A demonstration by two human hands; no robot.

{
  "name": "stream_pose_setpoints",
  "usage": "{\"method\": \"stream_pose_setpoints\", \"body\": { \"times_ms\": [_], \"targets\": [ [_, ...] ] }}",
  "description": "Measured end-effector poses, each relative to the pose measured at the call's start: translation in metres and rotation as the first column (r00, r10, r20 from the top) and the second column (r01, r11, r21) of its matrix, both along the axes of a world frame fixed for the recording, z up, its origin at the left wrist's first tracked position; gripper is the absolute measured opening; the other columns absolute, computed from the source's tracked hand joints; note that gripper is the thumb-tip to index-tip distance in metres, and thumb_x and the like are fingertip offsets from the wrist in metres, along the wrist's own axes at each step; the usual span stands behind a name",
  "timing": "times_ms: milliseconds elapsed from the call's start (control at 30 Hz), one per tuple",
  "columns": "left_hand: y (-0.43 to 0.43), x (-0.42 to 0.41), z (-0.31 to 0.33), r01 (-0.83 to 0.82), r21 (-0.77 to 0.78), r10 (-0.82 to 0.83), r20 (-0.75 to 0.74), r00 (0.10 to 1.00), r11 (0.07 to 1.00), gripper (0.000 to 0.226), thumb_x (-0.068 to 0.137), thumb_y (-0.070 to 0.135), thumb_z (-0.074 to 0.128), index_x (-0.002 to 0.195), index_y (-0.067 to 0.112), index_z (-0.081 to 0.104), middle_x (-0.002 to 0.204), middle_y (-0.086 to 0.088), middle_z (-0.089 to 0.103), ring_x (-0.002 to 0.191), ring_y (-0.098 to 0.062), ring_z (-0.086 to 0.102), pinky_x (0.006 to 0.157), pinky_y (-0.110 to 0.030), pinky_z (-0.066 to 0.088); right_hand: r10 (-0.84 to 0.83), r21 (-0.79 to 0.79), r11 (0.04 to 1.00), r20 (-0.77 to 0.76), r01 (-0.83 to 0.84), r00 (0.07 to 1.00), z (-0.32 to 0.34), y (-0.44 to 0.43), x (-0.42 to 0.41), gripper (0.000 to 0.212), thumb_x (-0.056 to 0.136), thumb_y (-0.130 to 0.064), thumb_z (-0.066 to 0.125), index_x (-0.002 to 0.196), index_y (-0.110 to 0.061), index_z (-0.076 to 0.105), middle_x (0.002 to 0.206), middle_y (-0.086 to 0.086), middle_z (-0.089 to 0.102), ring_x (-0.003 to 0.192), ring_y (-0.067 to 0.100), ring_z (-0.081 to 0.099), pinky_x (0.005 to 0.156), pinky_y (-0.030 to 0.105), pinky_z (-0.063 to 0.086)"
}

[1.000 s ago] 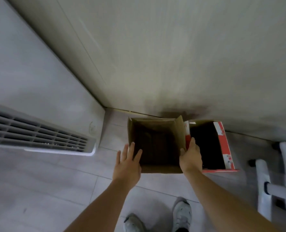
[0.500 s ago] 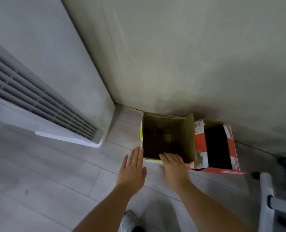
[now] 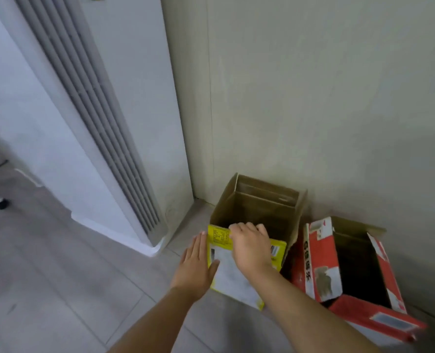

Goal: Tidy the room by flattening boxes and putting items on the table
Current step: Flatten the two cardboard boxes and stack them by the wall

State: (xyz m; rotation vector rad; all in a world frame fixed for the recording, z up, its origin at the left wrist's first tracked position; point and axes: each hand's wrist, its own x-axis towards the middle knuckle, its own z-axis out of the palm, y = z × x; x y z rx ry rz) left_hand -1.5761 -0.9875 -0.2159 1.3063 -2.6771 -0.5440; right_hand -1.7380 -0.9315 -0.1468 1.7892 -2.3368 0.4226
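The right grip (image 3: 249, 247) clasps the near top edge of the open yellow box (image 3: 236, 278) on the floor (image 3: 84, 276); the left grip (image 3: 196, 266), released and flat, touches its left side.

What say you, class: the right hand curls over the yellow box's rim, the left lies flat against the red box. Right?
Wrong box: the head view shows the left hand flat against the yellow box, not the red box. The right hand does curl over the rim.
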Motion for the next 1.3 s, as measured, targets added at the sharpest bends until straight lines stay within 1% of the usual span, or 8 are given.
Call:
{"method": "stream_pose_setpoints", "body": {
  "times_ms": [200,400,600,700,767,933,1167,1300],
  "targets": [
    [-0.014,0.029,0.015,-0.194,-0.097,0.185,-0.096,0.978,0.976,0.087,0.093,0.066,0.026,0.156,0.017,-0.011,0.165,0.004,-0.003,0.151,-0.013,-0.001,0.120,-0.032,0.012,0.100,-0.184,0.978,-0.013,-0.101,0.995,0.011,-0.020,0.031,0.019,0.072,-0.020,0.078,0.082,-0.029,0.063,0.071,-0.009,0.061,0.071,0.018,0.056,0.066,0.034,0.029],
    [-0.014,0.070,0.040,-0.341,-0.273,0.287,-0.221,0.932,0.899,0.085,0.093,0.065,0.031,0.155,0.009,0.017,0.161,-0.007,0.024,0.147,-0.026,0.025,0.115,-0.043,0.032,0.227,-0.364,0.929,0.424,-0.065,0.877,0.015,-0.024,0.032,0.011,0.084,-0.023,0.068,0.095,-0.022,0.066,0.085,-0.004,0.068,0.082,0.022,0.062,0.073,0.038,0.043],
    [0.004,0.072,-0.009,-0.118,-0.259,0.138,0.060,0.989,0.959,0.067,0.099,0.055,0.030,0.157,0.031,0.008,0.164,0.010,0.004,0.152,-0.016,0.003,0.120,-0.039,0.011,-0.074,-0.059,0.989,0.611,0.139,0.789,-0.077,0.009,-0.011,0.007,0.088,-0.018,0.065,0.086,-0.012,0.062,0.083,0.013,0.069,0.083,0.037,0.064,0.068,0.039,0.045],
    [0.024,0.067,-0.057,0.054,0.004,-0.053,0.272,0.961,0.999,0.066,0.102,0.050,0.034,0.156,0.036,-0.001,0.164,0.009,-0.009,0.152,-0.019,-0.004,0.121,-0.044,0.012,-0.362,0.266,0.932,0.603,0.248,0.711,-0.129,0.032,-0.029,0.034,0.088,-0.016,0.056,0.122,-0.017,0.059,0.116,0.015,0.066,0.110,0.034,0.061,0.085,0.038,0.047],
    [0.035,0.075,-0.084,0.135,0.156,-0.187,0.394,0.900,0.979,0.067,0.103,0.047,0.035,0.155,0.037,-0.005,0.164,0.008,-0.015,0.151,-0.021,-0.009,0.121,-0.050,0.008,-0.444,0.340,0.892,0.527,0.298,0.725,-0.155,0.046,-0.031,0.066,0.084,-0.020,0.050,0.147,-0.021,0.032,0.144,0.015,0.046,0.132,0.033,0.044,0.103,0.043,0.042],
    [0.044,0.098,-0.114,0.225,0.058,-0.229,0.402,0.887,0.973,0.059,0.097,0.054,0.012,0.154,0.042,-0.001,0.163,0.010,-0.017,0.150,-0.020,-0.018,0.120,-0.052,0.001,-0.079,0.347,0.937,0.291,-0.028,0.954,-0.174,0.063,0.004,0.073,0.093,-0.028,0.056,0.154,-0.027,0.016,0.163,0.007,0.005,0.150,0.025,0.004,0.119,0.041,0.015],
    [0.062,0.131,-0.138,-0.101,-0.047,0.111,0.307,0.945,0.994,0.059,0.099,0.059,0.009,0.155,0.041,0.003,0.163,0.005,-0.011,0.150,-0.026,-0.013,0.120,-0.054,0.002,0.354,0.461,0.792,0.188,-0.400,0.916,-0.195,0.037,0.082,0.060,0.095,-0.059,0.021,0.152,-0.042,0.009,0.162,-0.004,-0.011,0.148,0.021,-0.015,0.119,0.051,0.001],
    [0.073,0.171,-0.154,-0.186,-0.099,0.207,0.282,0.937,0.978,0.056,0.102,0.058,0.010,0.156,0.040,0.005,0.165,0.005,-0.005,0.151,-0.027,-0.007,0.117,-0.051,-0.001,0.394,0.503,0.761,0.145,-0.410,0.908,-0.209,0.039,0.130,0.063,0.092,-0.070,0.020,0.150,-0.043,0.019,0.163,0.000,0.008,0.150,0.031,-0.002,0.114,0.062,0.000]
  ]
}}
